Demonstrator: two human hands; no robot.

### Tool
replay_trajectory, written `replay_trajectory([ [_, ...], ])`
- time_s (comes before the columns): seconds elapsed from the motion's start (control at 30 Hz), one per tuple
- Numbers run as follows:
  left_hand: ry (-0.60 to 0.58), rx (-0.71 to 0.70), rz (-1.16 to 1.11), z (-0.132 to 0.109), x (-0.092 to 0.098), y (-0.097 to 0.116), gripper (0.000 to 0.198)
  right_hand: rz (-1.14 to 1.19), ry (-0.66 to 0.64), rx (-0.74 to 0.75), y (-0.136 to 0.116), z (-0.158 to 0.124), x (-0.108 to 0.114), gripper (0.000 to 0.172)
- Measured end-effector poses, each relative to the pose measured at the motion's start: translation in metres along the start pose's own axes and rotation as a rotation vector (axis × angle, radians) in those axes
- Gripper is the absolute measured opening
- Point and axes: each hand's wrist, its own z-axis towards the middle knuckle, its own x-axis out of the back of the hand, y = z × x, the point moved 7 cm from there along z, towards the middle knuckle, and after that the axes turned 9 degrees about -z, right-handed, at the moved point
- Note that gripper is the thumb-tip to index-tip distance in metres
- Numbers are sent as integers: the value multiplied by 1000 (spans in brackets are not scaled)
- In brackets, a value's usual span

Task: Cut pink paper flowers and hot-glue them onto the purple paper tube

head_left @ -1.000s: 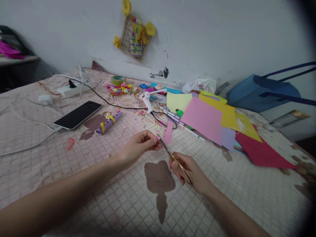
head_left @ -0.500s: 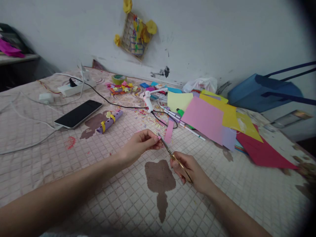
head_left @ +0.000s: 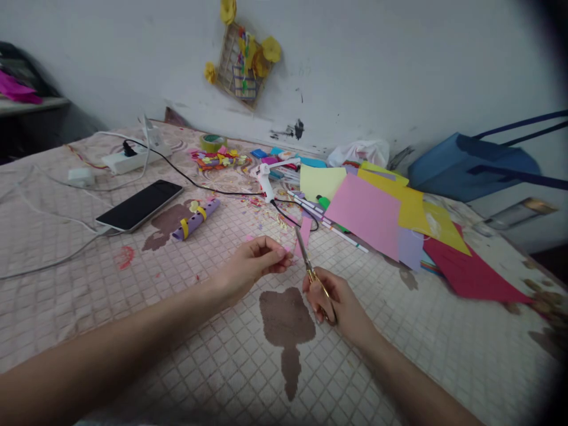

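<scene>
The left hand [head_left: 251,265] pinches its fingertips together above a quilted mat [head_left: 133,307], what it holds too small to tell. The right hand [head_left: 337,302] grips gold-handled scissors [head_left: 309,269], blades closed and pointing up, just beside a pink paper strip [head_left: 304,232].

L hand [head_left: 252,263]: room leftward to phone [head_left: 139,204]. R hand [head_left: 337,302]: paper stack [head_left: 364,207] blocks fwd-right; black cable [head_left: 295,220], glue gun [head_left: 266,183] ahead.

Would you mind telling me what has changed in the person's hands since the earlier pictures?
The right hand has swung the slim gold-and-steel scissors upright, their blades now pointing away from the person rather than toward the left hand. Nothing was visibly let go. The left hand, black smartphone and white glue gun stayed about as they were.
</scene>
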Motion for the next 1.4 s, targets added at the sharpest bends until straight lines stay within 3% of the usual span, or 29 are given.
replay_trajectory([
  [0.27,-61,-5,293,-6,-9,-12,21,94,226,69,-8,6,11,19],
  [0.77,-108,4,392,-7,-12,-20,22,92,203,28,-9,8,11,14],
  [1.03,-27,-34,337,-6,-8,-9,20,124,135,45,-8,5,4,25],
  [1.23,-80,-55,406,-6,-10,-10,20,93,249,54,-11,5,11,19],
  [1.4,-104,-30,463,-7,-11,-16,22,60,232,56,-11,7,10,18],
])
